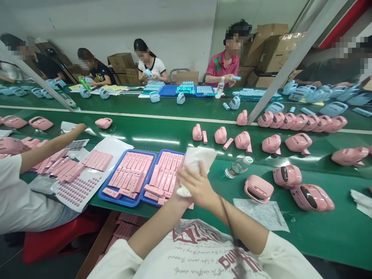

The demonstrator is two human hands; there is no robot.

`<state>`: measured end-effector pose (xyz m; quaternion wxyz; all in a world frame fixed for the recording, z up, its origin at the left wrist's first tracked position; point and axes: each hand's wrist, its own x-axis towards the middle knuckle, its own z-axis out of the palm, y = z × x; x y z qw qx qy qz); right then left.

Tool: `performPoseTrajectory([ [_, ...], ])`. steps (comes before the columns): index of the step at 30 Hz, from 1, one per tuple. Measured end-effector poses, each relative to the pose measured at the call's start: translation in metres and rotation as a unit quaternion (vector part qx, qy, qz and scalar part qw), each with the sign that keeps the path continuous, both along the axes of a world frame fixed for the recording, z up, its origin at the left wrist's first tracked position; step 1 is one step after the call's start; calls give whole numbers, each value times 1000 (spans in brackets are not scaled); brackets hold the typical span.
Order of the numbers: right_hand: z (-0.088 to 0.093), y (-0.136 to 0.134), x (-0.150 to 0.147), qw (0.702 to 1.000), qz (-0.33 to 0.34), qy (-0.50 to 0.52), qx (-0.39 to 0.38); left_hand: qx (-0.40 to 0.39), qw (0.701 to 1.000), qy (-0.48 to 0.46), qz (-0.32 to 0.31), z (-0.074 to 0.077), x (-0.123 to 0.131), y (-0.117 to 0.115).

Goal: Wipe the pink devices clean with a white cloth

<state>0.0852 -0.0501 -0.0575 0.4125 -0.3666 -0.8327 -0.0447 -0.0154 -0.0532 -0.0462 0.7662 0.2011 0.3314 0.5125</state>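
A white cloth or paper (200, 158) is held between my two hands above the front edge of the green table. My right hand (197, 184) lies over it with bent fingers, pressed around the white material. Mostly behind it, my left hand (180, 190) has its fingers largely hidden, with part of the white material showing below the palm. Just left of my hands, a blue tray (144, 197) holds pink strips (167, 176). Another blue tray (104, 193) with pink strips stands beside it. A clear bottle (238, 167) lies tilted to the right of my hands.
Pink rounded housings (258, 188) stand at the right, near a crumpled translucent sheet (261, 213). At the left, a co-worker's arm (52, 149) reaches over pink strips and a sticker sheet (78, 192). A pale post (276, 83) rises beyond. Several people sit across the table.
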Motion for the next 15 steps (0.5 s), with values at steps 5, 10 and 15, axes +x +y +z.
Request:
performPoseTrajectory([
  [5,6,4,14,999,-14,5,45,10,1000,6,-28,-4,-7,5],
  [10,33,26,37,934,30,262,-241,189,974,125,-11,14,-17,11],
  [15,42,37,45,769,75,482,-414,298,896,329,-6,25,-27,11],
])
